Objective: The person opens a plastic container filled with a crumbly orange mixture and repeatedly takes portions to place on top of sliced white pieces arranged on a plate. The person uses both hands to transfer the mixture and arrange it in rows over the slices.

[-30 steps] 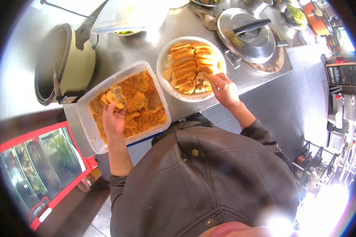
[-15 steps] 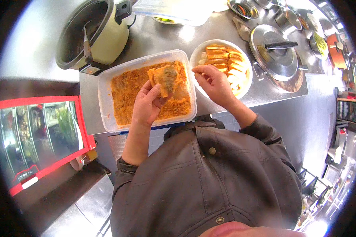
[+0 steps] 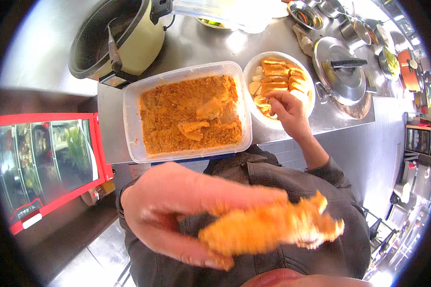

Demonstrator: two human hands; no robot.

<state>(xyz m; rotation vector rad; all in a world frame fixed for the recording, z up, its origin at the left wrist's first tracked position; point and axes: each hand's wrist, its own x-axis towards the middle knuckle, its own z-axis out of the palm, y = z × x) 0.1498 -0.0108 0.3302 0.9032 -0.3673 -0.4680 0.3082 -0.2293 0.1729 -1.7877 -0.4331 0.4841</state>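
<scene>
My left hand [image 3: 177, 210] is raised close to the camera, its fingers and thumb closed around an orange-coated piece of fish [image 3: 268, 227], as it appears. The piece has a ragged, paler end and is somewhat blurred. My right hand [image 3: 294, 112] is over the lower part of a white plate [image 3: 312, 98], its fingers drawn together beside orange slices [image 3: 275, 74] laid in rows. Whether anything is between those fingertips cannot be made out. Left of the plate stands a clear plastic tub [image 3: 131, 138] of crumbly orange food, with two loose pieces [image 3: 194, 129] on top.
A steel worktop [image 3: 268, 42] carries a large cream cooker [image 3: 146, 50] at the far left, with tongs hanging inside. A lidded steel pot [image 3: 342, 71] stands right of the plate. Bowls and pans [image 3: 304, 16] line the far right. A red-framed glass-door cabinet [image 3: 48, 162] is at left.
My left hand has lifted the orange-coated piece from above the tub up toward the camera. My right hand has shifted slightly lower on the plate, its fingers lowered toward the slices.
</scene>
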